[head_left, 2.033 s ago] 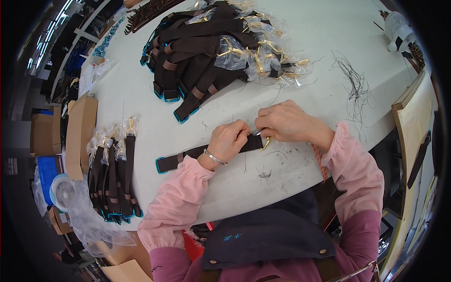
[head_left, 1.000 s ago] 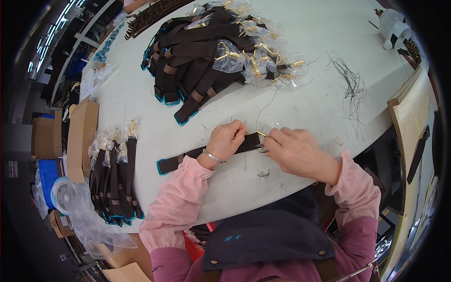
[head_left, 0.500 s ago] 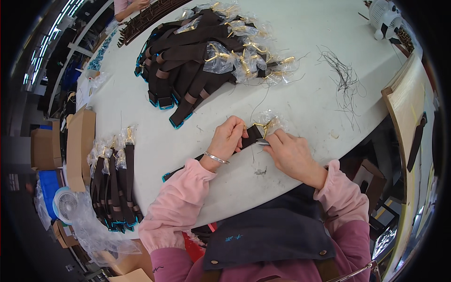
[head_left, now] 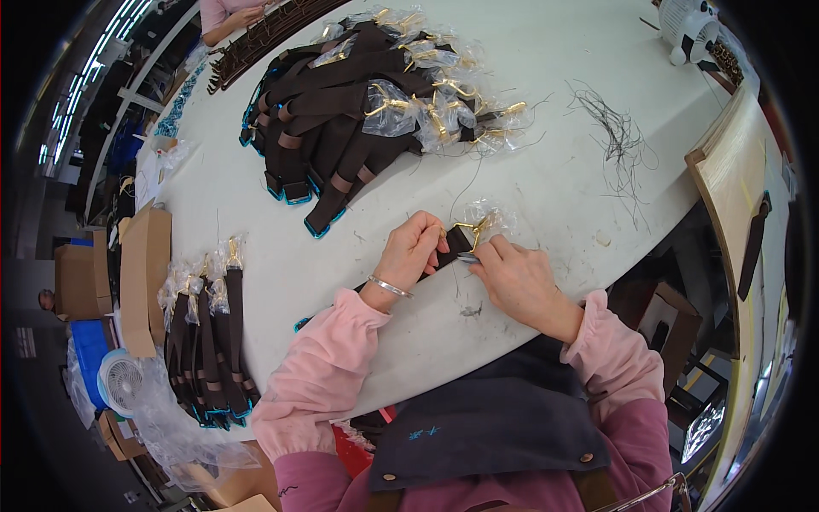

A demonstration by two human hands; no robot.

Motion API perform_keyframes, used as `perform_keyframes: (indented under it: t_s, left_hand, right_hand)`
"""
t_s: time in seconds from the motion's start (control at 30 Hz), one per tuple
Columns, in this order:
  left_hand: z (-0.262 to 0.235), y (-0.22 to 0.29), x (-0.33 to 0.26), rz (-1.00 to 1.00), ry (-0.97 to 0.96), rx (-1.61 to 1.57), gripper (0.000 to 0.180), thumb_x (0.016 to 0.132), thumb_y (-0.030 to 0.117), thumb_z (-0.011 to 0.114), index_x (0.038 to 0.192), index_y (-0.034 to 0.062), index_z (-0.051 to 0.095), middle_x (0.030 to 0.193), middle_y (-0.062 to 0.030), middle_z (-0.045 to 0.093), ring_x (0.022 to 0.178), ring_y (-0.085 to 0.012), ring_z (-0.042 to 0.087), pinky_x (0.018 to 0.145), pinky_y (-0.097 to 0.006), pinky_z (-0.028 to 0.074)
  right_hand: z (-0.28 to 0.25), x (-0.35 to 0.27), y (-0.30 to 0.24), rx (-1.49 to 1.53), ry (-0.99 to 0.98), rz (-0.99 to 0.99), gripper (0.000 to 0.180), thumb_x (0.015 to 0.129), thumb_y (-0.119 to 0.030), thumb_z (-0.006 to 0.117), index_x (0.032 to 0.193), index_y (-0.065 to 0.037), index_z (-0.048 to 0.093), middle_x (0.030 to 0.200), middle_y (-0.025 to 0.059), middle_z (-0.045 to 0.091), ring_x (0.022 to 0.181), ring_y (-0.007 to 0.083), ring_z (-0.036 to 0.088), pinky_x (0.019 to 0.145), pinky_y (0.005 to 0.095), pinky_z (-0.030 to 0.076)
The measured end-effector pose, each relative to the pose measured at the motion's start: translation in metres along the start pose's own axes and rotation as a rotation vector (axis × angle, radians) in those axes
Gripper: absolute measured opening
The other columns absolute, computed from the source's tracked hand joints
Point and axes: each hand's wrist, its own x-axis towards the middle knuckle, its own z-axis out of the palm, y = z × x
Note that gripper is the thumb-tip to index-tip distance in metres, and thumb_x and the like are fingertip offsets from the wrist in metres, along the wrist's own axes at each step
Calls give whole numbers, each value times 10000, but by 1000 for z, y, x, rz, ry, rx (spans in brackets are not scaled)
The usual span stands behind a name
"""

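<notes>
My left hand (head_left: 409, 256) is closed on a dark brown webbing strap (head_left: 447, 253) near its gold hook end. The strap runs back under my left wrist, and a blue-edged end shows beside the forearm. A gold metal hook (head_left: 479, 229) in clear plastic film (head_left: 498, 215) lies just past the fingers. My right hand (head_left: 519, 280) is closed on small grey metal thread snips (head_left: 467, 257), mostly hidden in the palm. Their tip lies against the strap's edge, beside the hook. A loose dark thread hangs there.
A big pile of similar straps (head_left: 341, 111) lies ahead; a smaller bundle (head_left: 205, 341) sits left. Tangled threads (head_left: 621, 132) lie far right. A cardboard box (head_left: 147, 277) and a fan (head_left: 121, 380) stand beyond the left edge. Another person's hand (head_left: 247, 15) is at the far left.
The snips and my right hand have shifted slightly left along with the strap. The whole view has moved a little; my left hand keeps its grip.
</notes>
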Motion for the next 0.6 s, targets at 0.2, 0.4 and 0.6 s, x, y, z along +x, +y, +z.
perform_keyframes:
  t_s: [0.2, 0.4, 0.6]
  left_hand:
    - [-2, 1, 0, -24, -41, 1, 183, 940, 186, 419, 871, 47, 517, 751, -17, 574, 563, -24, 483, 491, -163, 435]
    - [-4, 1, 0, -35, -54, -43, 187, 934, 197, 428, 868, 53, 526, 747, -15, 583, 588, -32, 495, 518, -168, 446]
    - [-5, 3, 2, -76, -64, -67, 187, 930, 208, 438, 874, 55, 530, 747, -15, 588, 594, -35, 503, 527, -170, 451]
  right_hand:
    - [4, -2, -1, 37, 14, 47, 193, 774, -167, 647, 864, -43, 529, 760, 81, 532, 599, 248, 594, 474, 348, 440]
    - [5, -2, 0, 72, 20, 76, 193, 773, -168, 648, 863, -41, 534, 748, 85, 545, 595, 258, 588, 483, 356, 441]
    - [4, 0, 2, 110, 31, 87, 204, 768, -172, 650, 838, -28, 524, 719, 94, 541, 580, 264, 590, 473, 359, 443]
